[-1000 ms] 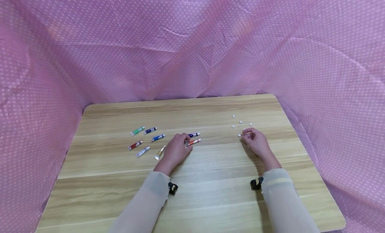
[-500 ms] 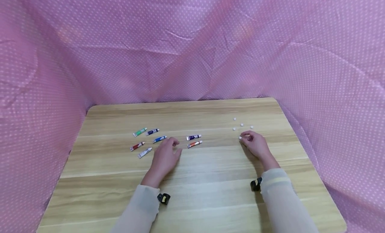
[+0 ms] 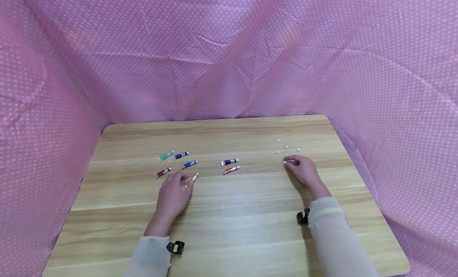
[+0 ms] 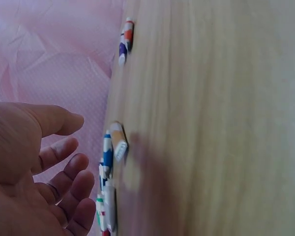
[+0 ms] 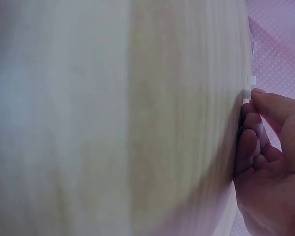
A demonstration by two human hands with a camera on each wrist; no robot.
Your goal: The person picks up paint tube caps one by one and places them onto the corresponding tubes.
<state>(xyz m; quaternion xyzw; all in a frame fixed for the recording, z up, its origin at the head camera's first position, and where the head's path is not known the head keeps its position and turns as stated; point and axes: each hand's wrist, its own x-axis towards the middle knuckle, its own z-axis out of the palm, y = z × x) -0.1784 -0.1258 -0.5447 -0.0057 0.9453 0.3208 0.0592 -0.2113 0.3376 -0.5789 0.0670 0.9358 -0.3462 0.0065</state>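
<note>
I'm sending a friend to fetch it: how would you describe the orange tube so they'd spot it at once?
On the wooden table, look between the left hand and the right hand. A pair lies side by side there: the purple tube, farther from the person, and, nearer, the orange tube, set apart from its neighbour by its orange colour.

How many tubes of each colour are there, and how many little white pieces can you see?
Dark blue or purple tubes: 2
Bright blue tube: 1
Green tube: 1
Red tube: 1
Orange tube: 1
Gold tube: 1
Silvery white tube: 1
Small white pieces: 5
Total: 13 in view
</note>
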